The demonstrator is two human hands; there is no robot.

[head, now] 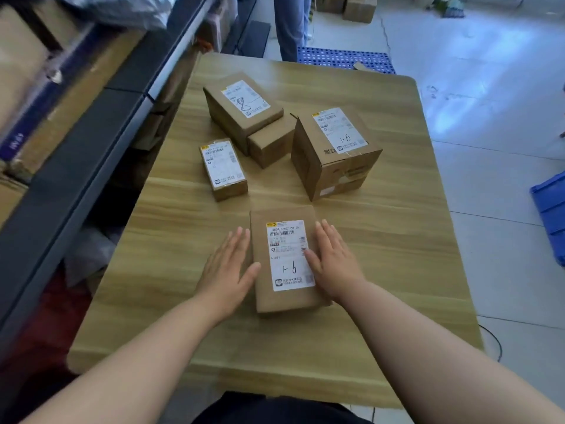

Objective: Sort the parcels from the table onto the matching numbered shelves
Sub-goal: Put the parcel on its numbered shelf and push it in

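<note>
My left hand and right hand lie flat, fingers straight, flanking the flat brown cardboard parcel with a white label marked 1-6; thumbs touch its top; nothing gripped; parcel lies near-centre on the wood-grain bench; taller brown cardboard box, also marked 1-6, stands behind it to the right.

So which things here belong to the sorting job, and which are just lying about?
Job: nearest parcel marked 1-6, left hand, right hand, tall box marked 1-6, small labelled parcel, long parcel, plain box, table, shelving.
Lying about: blue crate, blue perforated mat, cartons on the floor.
</note>
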